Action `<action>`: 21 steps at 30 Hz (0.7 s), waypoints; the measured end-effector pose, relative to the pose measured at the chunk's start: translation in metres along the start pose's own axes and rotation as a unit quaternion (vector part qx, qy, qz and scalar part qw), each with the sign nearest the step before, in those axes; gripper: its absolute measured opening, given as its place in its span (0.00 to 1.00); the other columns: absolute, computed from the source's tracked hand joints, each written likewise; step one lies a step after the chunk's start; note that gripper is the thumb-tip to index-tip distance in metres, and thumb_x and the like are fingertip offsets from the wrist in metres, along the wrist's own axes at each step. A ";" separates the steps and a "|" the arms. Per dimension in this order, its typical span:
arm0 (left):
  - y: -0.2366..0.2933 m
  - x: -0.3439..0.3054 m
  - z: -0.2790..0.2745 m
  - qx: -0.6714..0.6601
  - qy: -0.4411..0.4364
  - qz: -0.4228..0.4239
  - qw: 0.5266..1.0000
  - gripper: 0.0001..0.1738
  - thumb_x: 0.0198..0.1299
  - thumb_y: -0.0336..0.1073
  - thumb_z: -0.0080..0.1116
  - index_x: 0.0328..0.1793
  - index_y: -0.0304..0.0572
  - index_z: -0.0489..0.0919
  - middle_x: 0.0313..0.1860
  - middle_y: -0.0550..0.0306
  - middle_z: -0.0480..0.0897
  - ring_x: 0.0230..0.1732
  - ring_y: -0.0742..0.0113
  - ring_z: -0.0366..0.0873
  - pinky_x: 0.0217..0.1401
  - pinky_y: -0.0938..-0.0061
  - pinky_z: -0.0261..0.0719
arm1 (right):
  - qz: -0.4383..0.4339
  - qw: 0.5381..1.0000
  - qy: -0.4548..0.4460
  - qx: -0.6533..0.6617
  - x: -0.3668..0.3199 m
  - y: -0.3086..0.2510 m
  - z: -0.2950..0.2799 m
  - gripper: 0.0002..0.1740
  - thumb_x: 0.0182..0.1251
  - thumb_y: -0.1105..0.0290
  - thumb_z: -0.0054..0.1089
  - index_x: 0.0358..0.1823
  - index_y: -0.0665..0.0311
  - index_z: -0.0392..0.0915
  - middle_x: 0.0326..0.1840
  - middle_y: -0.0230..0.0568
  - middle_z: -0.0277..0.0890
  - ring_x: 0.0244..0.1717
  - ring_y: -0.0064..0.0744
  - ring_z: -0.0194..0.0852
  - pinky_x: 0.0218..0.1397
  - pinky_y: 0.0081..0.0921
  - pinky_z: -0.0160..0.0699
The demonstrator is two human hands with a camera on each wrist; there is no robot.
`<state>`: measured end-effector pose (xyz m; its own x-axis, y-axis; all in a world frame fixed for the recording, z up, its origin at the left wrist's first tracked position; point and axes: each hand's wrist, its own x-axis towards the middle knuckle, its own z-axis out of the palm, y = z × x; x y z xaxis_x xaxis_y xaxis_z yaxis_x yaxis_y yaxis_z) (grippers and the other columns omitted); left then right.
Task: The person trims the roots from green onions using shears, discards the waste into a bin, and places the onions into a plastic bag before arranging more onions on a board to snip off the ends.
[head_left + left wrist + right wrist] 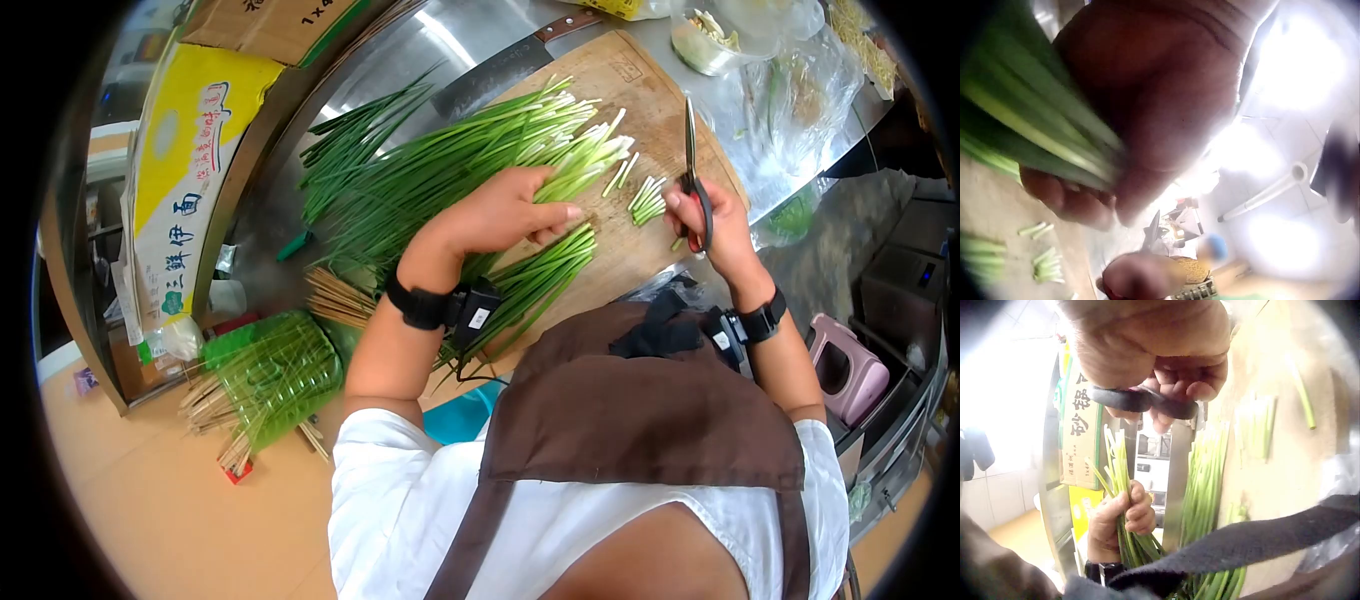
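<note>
My left hand (500, 215) grips a bunch of chives (585, 168), fingers curled round the stalks just below their white ends. In the right wrist view, those ends stick up above the fist. My right hand (722, 225) holds scissors (690, 135) with black handles, blades pointing away from me. More chives (430, 180) lie across the wooden cutting board (700, 150), their dark green tips hanging over its left side. A smaller bunch of chives (550, 270) rests beneath my left hand. Several short cut-off white ends (648, 200) lie on the board between my hands.
A cleaver (500, 75) lies along the board's far left edge. A bowl (700, 45) and clear plastic bags (800, 100) sit at the far right. Wooden skewers (338, 297) lie at left, near a green plastic container (275, 365) of skewers. Cardboard boxes (190, 180) stand farther left.
</note>
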<state>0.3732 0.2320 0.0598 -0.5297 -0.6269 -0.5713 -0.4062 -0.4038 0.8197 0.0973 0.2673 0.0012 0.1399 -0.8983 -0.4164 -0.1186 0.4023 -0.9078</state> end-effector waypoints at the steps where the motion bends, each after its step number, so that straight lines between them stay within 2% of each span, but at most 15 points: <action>1: -0.003 0.003 -0.001 -0.021 -0.035 0.002 0.999 0.10 0.64 0.38 0.60 0.38 0.39 0.76 0.25 0.62 0.77 0.26 0.73 0.74 0.34 0.78 0.71 | -0.011 1.000 0.007 0.011 0.004 -0.005 0.004 0.13 0.66 0.59 0.64 0.35 0.62 0.80 0.20 0.26 0.73 0.16 0.12 0.63 0.20 0.13 0.59; 3: -0.014 0.016 0.001 -0.060 -0.107 0.006 0.992 0.10 0.65 0.39 0.60 0.37 0.40 0.76 0.23 0.67 0.75 0.23 0.80 0.70 0.32 0.82 0.68 | -0.034 0.999 0.024 0.035 0.012 -0.018 0.016 0.11 0.68 0.60 0.62 0.35 0.61 0.80 0.21 0.26 0.74 0.16 0.11 0.62 0.19 0.12 0.57; 7: -0.034 0.033 0.011 -0.122 -0.139 0.011 0.983 0.10 0.65 0.39 0.59 0.40 0.40 0.76 0.23 0.67 0.74 0.24 0.79 0.69 0.31 0.83 0.66 | -0.051 0.994 0.061 0.076 0.032 -0.007 0.028 0.12 0.66 0.60 0.65 0.37 0.61 0.80 0.21 0.26 0.73 0.17 0.11 0.62 0.21 0.12 0.58; 8: -0.041 0.038 0.011 -0.115 -0.146 0.005 0.983 0.11 0.66 0.39 0.57 0.45 0.38 0.77 0.25 0.66 0.73 0.25 0.79 0.69 0.33 0.83 0.67 | -0.042 0.993 0.070 0.089 0.036 -0.004 0.030 0.12 0.65 0.60 0.66 0.38 0.62 0.80 0.20 0.26 0.73 0.17 0.11 0.62 0.21 0.13 0.58; 12: -0.050 0.047 0.014 -0.154 -0.171 0.026 0.973 0.15 0.67 0.38 0.56 0.51 0.34 0.76 0.28 0.65 0.74 0.26 0.78 0.70 0.35 0.82 0.68 | -0.087 0.992 0.033 0.084 0.037 0.008 0.037 0.09 0.63 0.66 0.67 0.37 0.66 0.82 0.23 0.23 0.72 0.22 0.11 0.61 0.24 0.15 0.60; 15: -0.052 0.051 0.012 -0.176 -0.183 0.024 0.967 0.17 0.67 0.38 0.55 0.55 0.31 0.75 0.31 0.64 0.75 0.28 0.77 0.71 0.37 0.81 0.69 | -0.082 0.994 0.055 0.037 0.039 0.012 0.041 0.08 0.63 0.68 0.67 0.36 0.66 0.82 0.23 0.22 0.71 0.23 0.11 0.61 0.24 0.16 0.60; 16: -0.051 0.051 0.012 -0.189 -0.182 0.021 0.965 0.18 0.67 0.37 0.55 0.56 0.30 0.75 0.32 0.64 0.75 0.28 0.77 0.71 0.37 0.81 0.69 | -0.093 0.994 0.043 0.034 0.044 0.015 0.035 0.12 0.63 0.64 0.66 0.35 0.68 0.82 0.22 0.29 0.75 0.22 0.18 0.65 0.25 0.22 0.64; 18: -0.051 0.051 0.009 -0.190 -0.184 0.037 0.964 0.19 0.67 0.36 0.55 0.58 0.29 0.74 0.34 0.63 0.76 0.30 0.77 0.72 0.38 0.82 0.70 | -0.101 0.976 0.117 -0.151 0.051 0.005 0.019 0.15 0.63 0.60 0.64 0.34 0.69 0.81 0.22 0.38 0.77 0.20 0.29 0.68 0.26 0.27 0.66; 19: -0.051 0.052 0.005 -0.178 -0.186 0.056 0.965 0.20 0.67 0.36 0.54 0.60 0.29 0.73 0.35 0.63 0.77 0.31 0.77 0.72 0.39 0.82 0.70 | -0.104 0.953 0.150 -0.242 0.055 -0.001 0.010 0.17 0.64 0.59 0.63 0.33 0.69 0.81 0.22 0.42 0.79 0.20 0.34 0.69 0.27 0.30 0.68; 20: -0.052 0.053 0.003 -0.166 -0.188 0.075 0.965 0.21 0.67 0.35 0.54 0.61 0.28 0.73 0.37 0.62 0.77 0.32 0.76 0.73 0.40 0.82 0.71 | -0.122 0.912 0.170 -0.354 0.059 -0.003 0.002 0.19 0.62 0.57 0.62 0.34 0.70 0.80 0.25 0.53 0.78 0.24 0.51 0.75 0.31 0.38 0.73; 21: -0.055 0.053 0.003 -0.188 -0.187 0.072 0.961 0.22 0.66 0.34 0.55 0.62 0.28 0.72 0.38 0.62 0.78 0.33 0.76 0.74 0.41 0.82 0.72 | -0.146 0.873 0.174 -0.432 0.066 0.005 -0.004 0.18 0.61 0.58 0.62 0.34 0.70 0.79 0.26 0.53 0.78 0.26 0.53 0.76 0.33 0.39 0.74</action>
<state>0.3655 0.2227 -0.0160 -0.8199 -0.4386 -0.3680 -0.0477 -0.5882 0.8073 0.1019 0.2093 -0.0303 -0.0011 -1.0000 0.0040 -0.8463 -0.0012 -0.5328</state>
